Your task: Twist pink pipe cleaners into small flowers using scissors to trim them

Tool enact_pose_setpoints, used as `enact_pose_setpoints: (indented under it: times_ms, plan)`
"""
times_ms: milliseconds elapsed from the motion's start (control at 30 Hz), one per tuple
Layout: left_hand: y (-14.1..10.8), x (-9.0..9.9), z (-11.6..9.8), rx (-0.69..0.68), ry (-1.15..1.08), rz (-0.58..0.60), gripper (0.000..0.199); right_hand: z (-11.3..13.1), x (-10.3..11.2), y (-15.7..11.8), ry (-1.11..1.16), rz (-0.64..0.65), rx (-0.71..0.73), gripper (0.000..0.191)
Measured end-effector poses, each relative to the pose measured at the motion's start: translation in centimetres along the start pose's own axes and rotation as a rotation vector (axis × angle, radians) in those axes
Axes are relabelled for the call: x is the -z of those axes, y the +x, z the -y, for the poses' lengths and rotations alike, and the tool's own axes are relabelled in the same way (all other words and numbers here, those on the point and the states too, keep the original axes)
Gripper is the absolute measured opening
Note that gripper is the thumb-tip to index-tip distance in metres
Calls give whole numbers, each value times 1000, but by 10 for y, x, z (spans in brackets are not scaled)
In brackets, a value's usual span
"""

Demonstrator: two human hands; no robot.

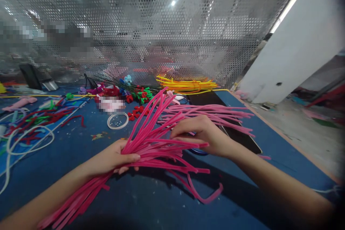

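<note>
My left hand [122, 158] is wrapped round the middle of a bundle of long, fuzzy, bright pink stems [151, 147]. Their right ends fan out, and their other ends hang down toward the lower left under my forearm. At the fanned part, my right hand [198, 133] has its fingers bent and drawn together among the stems; what lies between the fingertips is hidden. One curled pink stem [207, 199] dangles below the bundle. Behind my right hand, lighter pink stems [212, 109] lie across a dark flat board [242, 138].
Yellow stems [188, 85] lie at the back by the perforated metal screen [151, 25]. Red flowers [137, 112], a white ring [118, 121] and green flowers [144, 95] stand mid-table. Coloured scraps [45, 116] and a white cable [29, 151] lie at the left on the blue table [151, 201].
</note>
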State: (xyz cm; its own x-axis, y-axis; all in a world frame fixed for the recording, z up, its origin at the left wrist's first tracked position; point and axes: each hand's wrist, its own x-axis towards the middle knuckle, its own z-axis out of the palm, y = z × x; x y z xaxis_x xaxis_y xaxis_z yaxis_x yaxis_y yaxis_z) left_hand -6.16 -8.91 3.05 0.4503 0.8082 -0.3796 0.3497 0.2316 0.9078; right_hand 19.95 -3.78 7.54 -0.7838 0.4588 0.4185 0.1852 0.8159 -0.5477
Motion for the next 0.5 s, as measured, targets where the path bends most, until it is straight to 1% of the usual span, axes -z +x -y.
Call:
enact_pose_setpoints:
  times_ms: [100,167,233,267,400,433,500]
  plan:
    - [-1,-1,-3,7,-26,-2,35,-3,3,1,-159,-11,-24,17]
    - [-1,-1,-5,2,-46,-6,35,-12,13,0,-292,-81,-96,17]
    - [-1,-1,-6,1,-58,-13,34,-27,30,-4,-453,-163,-195,17]
    - [0,0,-6,6,-70,-20,34,-37,40,-8,-545,-172,-263,16]
    - [-1,3,-3,30,-164,-28,34,-78,80,-37,-907,-142,-635,21]
    - [-2,4,-2,28,-199,-15,35,-86,88,-46,-927,-127,-657,24]
    - [-3,6,-1,24,-292,14,36,-98,99,-61,-964,-150,-709,23]
